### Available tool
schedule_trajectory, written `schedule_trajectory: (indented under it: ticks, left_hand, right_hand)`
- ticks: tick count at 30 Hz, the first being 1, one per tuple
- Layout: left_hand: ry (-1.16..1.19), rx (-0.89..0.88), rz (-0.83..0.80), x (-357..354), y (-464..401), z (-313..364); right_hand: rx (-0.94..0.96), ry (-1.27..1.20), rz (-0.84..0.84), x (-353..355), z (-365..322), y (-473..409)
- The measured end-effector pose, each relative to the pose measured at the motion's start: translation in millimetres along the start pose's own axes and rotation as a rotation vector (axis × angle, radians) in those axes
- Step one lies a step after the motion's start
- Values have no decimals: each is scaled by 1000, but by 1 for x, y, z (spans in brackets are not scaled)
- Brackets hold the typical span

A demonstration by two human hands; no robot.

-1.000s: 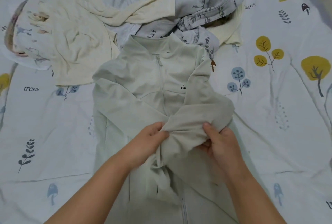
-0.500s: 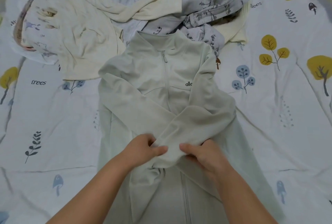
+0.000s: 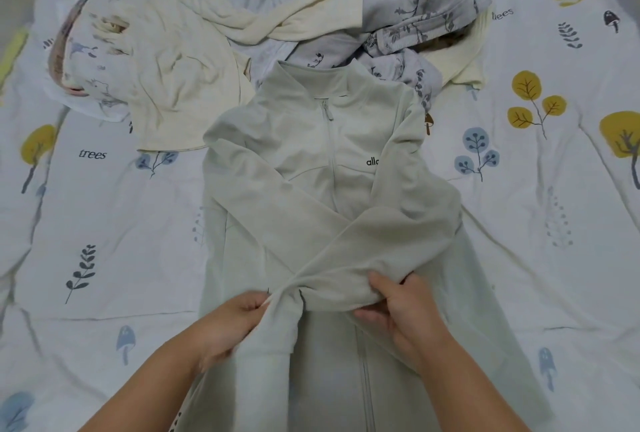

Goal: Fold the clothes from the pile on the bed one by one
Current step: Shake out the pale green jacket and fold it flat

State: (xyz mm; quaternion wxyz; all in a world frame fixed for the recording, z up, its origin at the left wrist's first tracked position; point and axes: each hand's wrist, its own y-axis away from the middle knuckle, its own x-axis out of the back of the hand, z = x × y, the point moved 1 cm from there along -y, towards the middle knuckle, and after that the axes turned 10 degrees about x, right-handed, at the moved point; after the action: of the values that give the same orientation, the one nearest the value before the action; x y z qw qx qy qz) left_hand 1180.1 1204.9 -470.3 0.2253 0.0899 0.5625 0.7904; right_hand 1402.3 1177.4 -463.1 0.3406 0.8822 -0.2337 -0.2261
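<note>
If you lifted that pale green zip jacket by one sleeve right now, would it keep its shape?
Probably not. The jacket looks soft and floppy: its sleeve bunches where the right hand and left hand pinch it. It likely feels light, lying thin and flat on the bedsheet. The crossed sleeves would probably fall open.

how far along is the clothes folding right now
Early on. No folded garment shows. In hand: the pale green jacket lies zipped and face up, both sleeves crossed over its front; the left hand and right hand grip the sleeve ends. Left: folding its body, then the cream top and grey floral garment heaped behind.
</note>
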Motion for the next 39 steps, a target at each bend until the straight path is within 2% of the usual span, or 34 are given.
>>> schedule_trajectory:
  ticks: [1, 4, 6, 8, 10, 12, 14, 16, 18, 19, 22, 25, 26, 29, 31, 33, 35, 37, 39]
  left_hand:
    - [-112, -2, 20, 2, 1, -3]
    - [-210, 48, -49, 11, 9, -10]
    - [-184, 64, -60, 17, 9, -18]
    - [-153, 66, 28, 19, 12, -24]
    - [-384, 53, 208, 22, 13, -30]
    - [-854, 58, 447, 23, 18, -29]
    - [-1166, 29, 738, 16, 26, -22]
    - [-1256, -176, 987, 4, 25, -14]
    - [-1151, -538, 1063, -13, 17, -10]
    - [-1100, -636, 1039, -24, 14, -7]
    - [-1161, -630, 945, -51, -1, -11]
    - [-1042, -567, 955, -53, -10, -17]
    - [-988, -548, 980, -50, -11, -18]
    - [-884, -492, 1038, -37, -12, -23]
    - [-873, -480, 1019, -26, -14, -30]
    - [-860, -470, 1008, -18, -18, -37]
    - [-747, -416, 959, -14, -22, -40]
    - [-639, -373, 935, -15, -26, -40]
    - [-637, -446, 971, -17, -27, -36]
  right_hand:
    - [-25, 57, 28, 3, 4, 0]
    - [-55, 164, 99, 13, 12, -2]
    - [-35, 173, 111, 19, 14, -2]
    - [-22, 115, 91, 23, 13, -1]
    - [-31, 144, 85, 24, 12, 0]
    - [45, 399, 198, 29, 12, 0]
    - [243, 665, 419, 34, 3, 0]
    - [501, 746, 504, 32, -12, 4]
    - [699, 906, 458, 24, -22, -1]
    - [757, 1052, 410, 18, -23, -7]
    - [905, 1433, 200, 0, -27, -28]
    - [1132, 1577, 79, -11, -43, -55]
    - [1150, 1653, 48, -15, -51, -65]
    - [978, 1991, -105, -27, -73, -101]
    - [906, 2130, -140, -31, -84, -121]
    - [949, 2113, -8, -30, -102, -132]
    - [1022, 2000, 156, -26, -123, -142]
    - [1023, 1885, 217, -24, -141, -149]
    - [1011, 1768, 224, -26, -150, -149]
